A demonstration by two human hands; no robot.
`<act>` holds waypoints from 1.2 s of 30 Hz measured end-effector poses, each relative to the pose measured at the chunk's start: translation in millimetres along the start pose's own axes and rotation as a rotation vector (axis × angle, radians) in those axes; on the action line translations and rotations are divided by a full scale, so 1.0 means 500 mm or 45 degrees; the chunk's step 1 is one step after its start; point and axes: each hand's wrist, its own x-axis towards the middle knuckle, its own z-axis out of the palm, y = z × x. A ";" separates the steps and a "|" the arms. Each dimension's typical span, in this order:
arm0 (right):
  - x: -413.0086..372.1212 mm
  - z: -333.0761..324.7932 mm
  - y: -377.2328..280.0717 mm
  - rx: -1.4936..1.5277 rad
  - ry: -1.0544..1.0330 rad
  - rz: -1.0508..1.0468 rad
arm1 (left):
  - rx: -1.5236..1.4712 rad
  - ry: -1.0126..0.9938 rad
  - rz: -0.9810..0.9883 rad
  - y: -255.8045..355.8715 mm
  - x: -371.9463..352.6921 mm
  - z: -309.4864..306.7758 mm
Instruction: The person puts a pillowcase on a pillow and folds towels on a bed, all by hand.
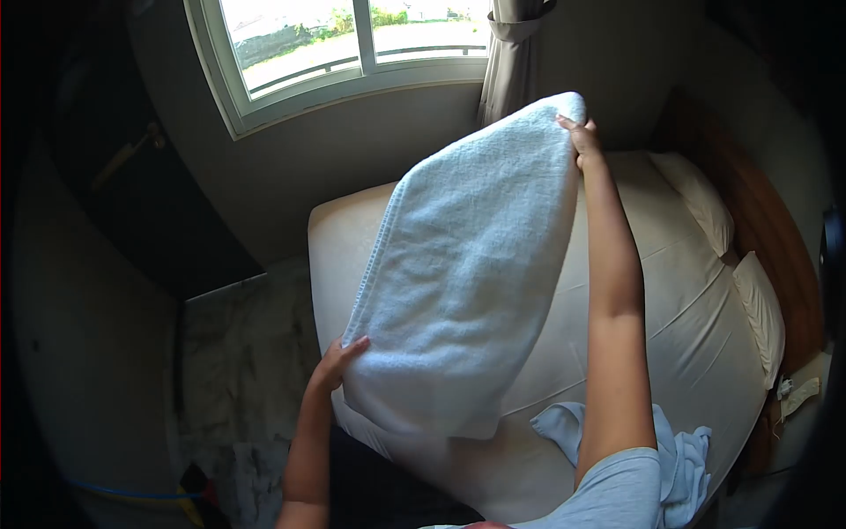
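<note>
A light blue towel is held up in the air, stretched slantwise above the bed. My left hand grips its lower left edge, the thumb lying on top of the cloth. At the far upper right corner, my right hand pinches the towel with the arm reaching out. The lower edge of the towel hangs loose near my body. Another light blue cloth lies crumpled on the bed beside my right arm.
Two pillows rest against the wooden headboard at the right. Beyond the bed are a window and a tied curtain. A dark door stands at the left. Small items lie on a surface beside the headboard.
</note>
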 end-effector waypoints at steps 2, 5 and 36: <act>0.058 0.034 0.108 -0.516 0.216 -0.029 | 0.040 0.090 0.011 -0.019 0.049 0.024; -0.034 0.071 0.212 -0.743 -0.104 -0.207 | 0.500 0.297 0.014 -0.145 0.160 -0.033; -0.988 -0.334 0.161 -1.684 -0.971 0.496 | 1.084 -0.090 -0.260 -0.307 -0.155 0.054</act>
